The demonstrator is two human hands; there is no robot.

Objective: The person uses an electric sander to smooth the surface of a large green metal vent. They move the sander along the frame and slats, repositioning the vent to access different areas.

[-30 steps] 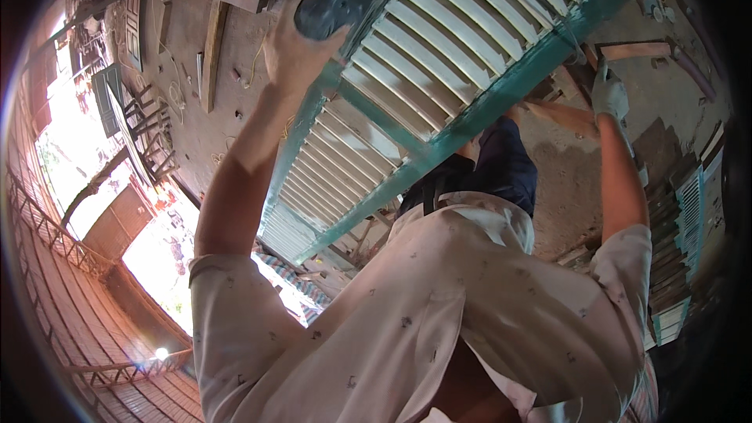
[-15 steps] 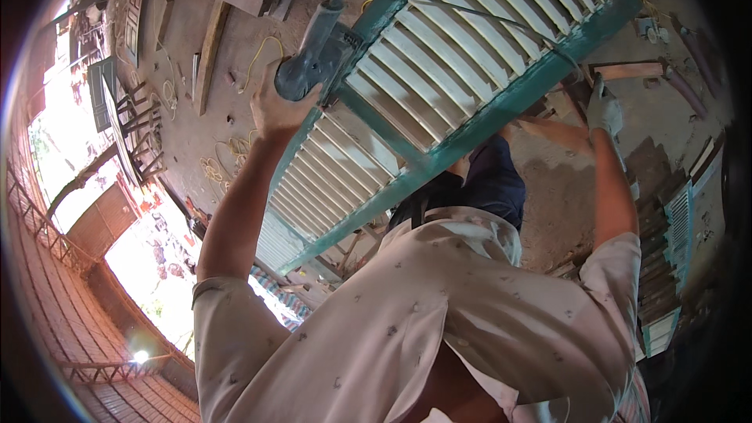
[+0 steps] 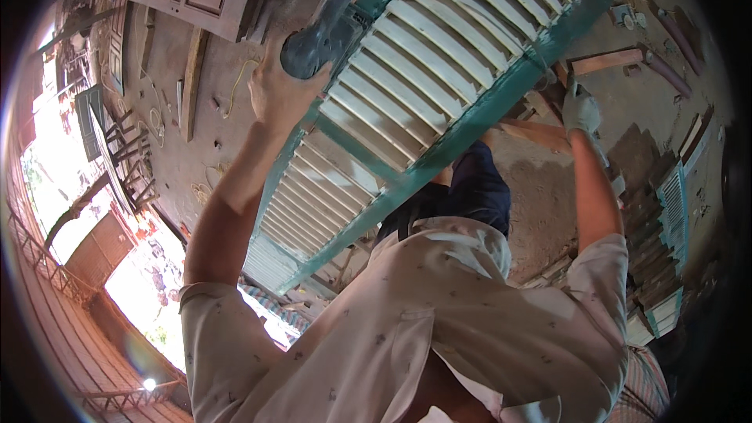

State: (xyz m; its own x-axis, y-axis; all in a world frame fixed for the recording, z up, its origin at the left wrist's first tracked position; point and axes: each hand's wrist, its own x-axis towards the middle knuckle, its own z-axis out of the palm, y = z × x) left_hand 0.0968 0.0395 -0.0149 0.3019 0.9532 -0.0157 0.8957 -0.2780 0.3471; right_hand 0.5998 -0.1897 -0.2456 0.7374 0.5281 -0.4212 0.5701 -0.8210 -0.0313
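As shirt motifs (image 3: 381, 339) show, one hand (image 3: 280, 95) (left) grips a power tool (image 3: 325, 39)

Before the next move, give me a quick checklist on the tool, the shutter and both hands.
1. Left hand on the power tool: ok, wrapped around its dark rounded end.
2. Left hand gloved: not ok, it is bare.
3. Right hand clear of the tool: ok, gloved and apart, beyond the shutter's opposite long edge.
4. Right hand's grip: cannot tell; what it may hold is unclear.
5. Tool switched off: cannot tell from the picture.
6. Shutter firmly supported: cannot tell, its underside is hidden.
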